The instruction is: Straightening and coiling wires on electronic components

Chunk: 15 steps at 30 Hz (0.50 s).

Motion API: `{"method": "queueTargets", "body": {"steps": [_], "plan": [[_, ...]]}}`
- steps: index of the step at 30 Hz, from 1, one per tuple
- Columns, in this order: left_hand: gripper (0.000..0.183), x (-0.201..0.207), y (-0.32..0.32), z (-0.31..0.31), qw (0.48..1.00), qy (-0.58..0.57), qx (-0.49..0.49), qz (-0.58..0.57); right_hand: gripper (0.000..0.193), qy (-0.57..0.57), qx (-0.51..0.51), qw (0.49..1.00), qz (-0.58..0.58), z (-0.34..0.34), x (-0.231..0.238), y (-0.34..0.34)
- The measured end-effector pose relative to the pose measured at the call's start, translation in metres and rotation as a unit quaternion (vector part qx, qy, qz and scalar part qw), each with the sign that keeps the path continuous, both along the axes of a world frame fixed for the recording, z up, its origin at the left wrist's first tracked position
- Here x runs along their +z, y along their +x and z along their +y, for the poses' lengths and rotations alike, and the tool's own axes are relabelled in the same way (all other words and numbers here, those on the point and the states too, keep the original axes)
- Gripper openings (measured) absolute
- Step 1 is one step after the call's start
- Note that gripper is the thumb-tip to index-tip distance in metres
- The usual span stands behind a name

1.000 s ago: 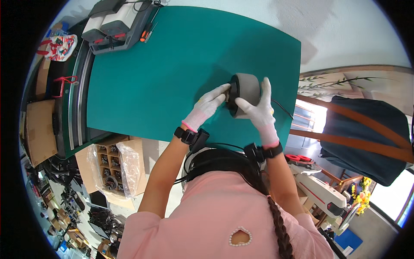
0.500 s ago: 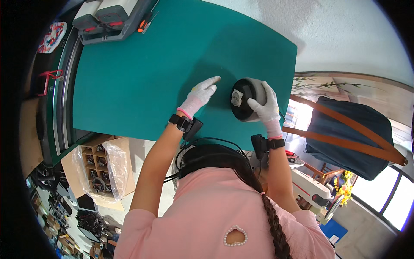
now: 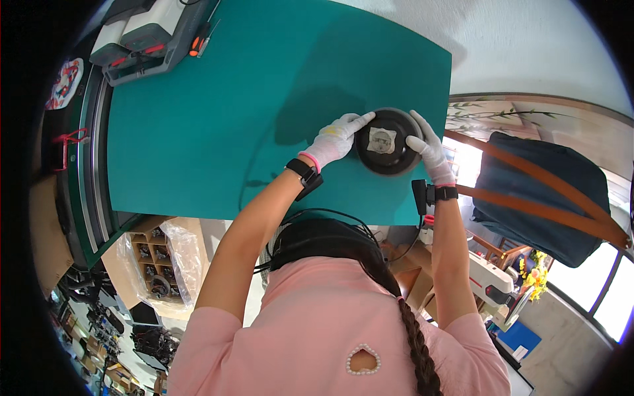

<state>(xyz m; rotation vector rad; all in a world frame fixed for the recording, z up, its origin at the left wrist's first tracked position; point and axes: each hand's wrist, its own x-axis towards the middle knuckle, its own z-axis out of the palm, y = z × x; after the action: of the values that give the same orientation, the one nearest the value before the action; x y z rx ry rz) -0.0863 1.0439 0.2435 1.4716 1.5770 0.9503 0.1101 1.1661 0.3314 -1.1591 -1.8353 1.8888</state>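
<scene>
A round, drum-shaped object with a black face and grey side (image 3: 398, 158) faces upward at the right part of the green tabletop. At its middle is a pale, roughly square patch (image 3: 382, 140) with a grey disc on it. My left hand (image 3: 337, 140), in a white knit glove, holds its left rim, fingers pointing along the edge. My right hand (image 3: 429, 149), gloved likewise, clasps the right side, with the thumb over the black face and the other fingers around the outside. The underside is hidden.
A green tabletop (image 3: 198, 132) spreads to the left. Orange-handled screwdrivers (image 3: 199, 45) lie by a grey holder with white bins (image 3: 155, 30) at far left. Below the table's left side stands a carton of divided parts (image 3: 156, 261). A dark bag or cloth (image 3: 541, 198) is at right.
My left hand has moved right from the tabletop onto the object's rim. The object has turned from tilted leftward to facing up, shifting slightly right with my right hand.
</scene>
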Motion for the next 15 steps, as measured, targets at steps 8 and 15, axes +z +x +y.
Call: {"method": "queueTargets", "body": {"steps": [8, 15], "plan": [[0.058, 0.004, 0.001, -0.028, 0.990, 0.003, -0.039, 0.133, 0.074, 0.055, 0.014, 0.998, -0.015, 0.009, -0.006, 0.002], [0.059, 0.023, 0.016, -0.062, 0.976, 0.001, -0.150, 0.160, 0.067, 0.093, 0.010, 0.996, -0.011, 0.005, -0.005, 0.001]]}}
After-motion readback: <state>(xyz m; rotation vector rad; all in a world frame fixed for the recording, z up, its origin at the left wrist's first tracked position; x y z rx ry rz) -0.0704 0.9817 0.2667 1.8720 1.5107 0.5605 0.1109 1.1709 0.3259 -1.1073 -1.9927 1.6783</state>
